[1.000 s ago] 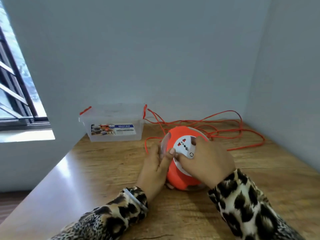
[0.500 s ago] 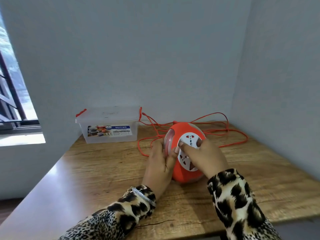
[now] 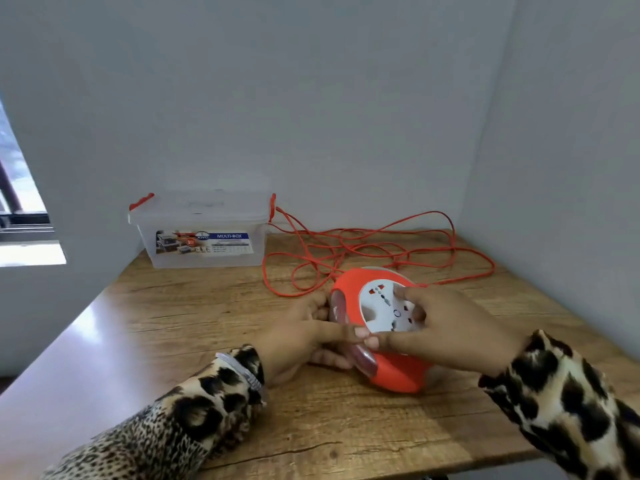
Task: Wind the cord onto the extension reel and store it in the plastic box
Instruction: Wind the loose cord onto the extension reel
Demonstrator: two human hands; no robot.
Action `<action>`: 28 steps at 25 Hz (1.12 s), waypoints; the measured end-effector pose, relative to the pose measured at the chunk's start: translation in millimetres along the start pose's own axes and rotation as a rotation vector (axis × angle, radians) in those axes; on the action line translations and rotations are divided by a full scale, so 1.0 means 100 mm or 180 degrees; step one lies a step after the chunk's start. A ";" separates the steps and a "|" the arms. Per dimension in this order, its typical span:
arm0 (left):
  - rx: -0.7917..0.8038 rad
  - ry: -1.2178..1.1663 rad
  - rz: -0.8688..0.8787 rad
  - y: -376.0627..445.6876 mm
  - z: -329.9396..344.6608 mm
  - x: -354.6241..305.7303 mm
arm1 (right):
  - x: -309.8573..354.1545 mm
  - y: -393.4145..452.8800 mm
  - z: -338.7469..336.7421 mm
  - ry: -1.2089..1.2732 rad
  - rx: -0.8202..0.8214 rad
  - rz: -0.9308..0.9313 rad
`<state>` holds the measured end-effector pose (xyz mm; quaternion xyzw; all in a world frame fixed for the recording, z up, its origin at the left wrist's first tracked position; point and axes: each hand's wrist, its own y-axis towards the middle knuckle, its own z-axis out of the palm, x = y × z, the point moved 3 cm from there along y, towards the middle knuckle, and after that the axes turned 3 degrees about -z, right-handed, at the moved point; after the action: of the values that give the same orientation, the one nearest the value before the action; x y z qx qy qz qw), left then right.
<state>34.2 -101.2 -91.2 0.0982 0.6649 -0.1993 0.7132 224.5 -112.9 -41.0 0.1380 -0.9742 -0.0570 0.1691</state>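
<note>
Round orange plastic extension reel point(image 3: 388, 370) with white socket face stands on edge between both hands. Left hand point(image 3: 298, 337) grasps its rim; right hand point(image 3: 446, 332) grips the face, hiding part. Loose orange cord point(image 3: 381, 251) sprawls beyond the fingers.

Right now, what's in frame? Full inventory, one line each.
extension reel: 1, orange with white socket face, on the table near the front, held on edge between both hands
cord: 1, orange, loose tangle on the table behind the reel, mostly unwound
plastic box: 1, clear with orange latches and a printed label, lid on, back left of the table against the wall
table: 1, wood grain, in the corner of grey walls
window: 1, partly seen at far left
left hand: 1, leopard-print sleeve, gripping the reel's left rim
right hand: 1, leopard-print sleeve, fingers on the socket face
</note>
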 end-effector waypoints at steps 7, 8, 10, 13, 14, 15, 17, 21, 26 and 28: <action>0.0371 -0.0073 0.0307 0.04 0.38 0.06 | -0.35 -0.08 -0.10 0.1489 0.0297 0.0860; 0.0562 -0.0014 0.0412 0.04 0.44 0.04 | -0.44 -0.08 -0.10 0.1889 0.0207 0.0902; 0.1054 0.0249 0.0546 0.07 0.55 0.01 | -0.60 -0.12 -0.10 0.2305 0.0050 0.0979; 0.0755 0.1034 0.0727 0.28 0.50 -0.13 | -0.83 -0.25 -0.13 0.2877 -0.0168 0.1081; 0.0172 0.1410 0.0964 0.41 0.42 -0.21 | -0.91 -0.29 -0.17 0.2995 -0.0232 0.1095; -0.0472 0.1788 0.1232 0.55 0.32 -0.29 | -0.99 -0.32 -0.21 0.3057 -0.0304 0.1105; -0.1380 0.2513 0.1788 0.84 0.22 -0.43 | -1.15 -0.35 -0.31 0.3126 -0.0477 0.1098; -0.1431 0.4112 0.1269 1.68 0.20 -0.36 | -1.31 -0.37 -0.49 0.3355 -0.0597 0.0958; -0.1085 0.4672 0.0103 2.27 0.20 -0.25 | -1.46 -0.41 -0.47 0.2820 -0.0584 0.0935; -0.0867 0.4712 -0.0254 2.30 0.22 -0.17 | -1.50 -0.40 -0.45 0.2799 -0.0605 0.0936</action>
<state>149.0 99.6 -100.9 0.0933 0.9923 -0.0229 0.0782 385.9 -110.5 -52.4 -0.0065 -0.8099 -0.0576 0.5837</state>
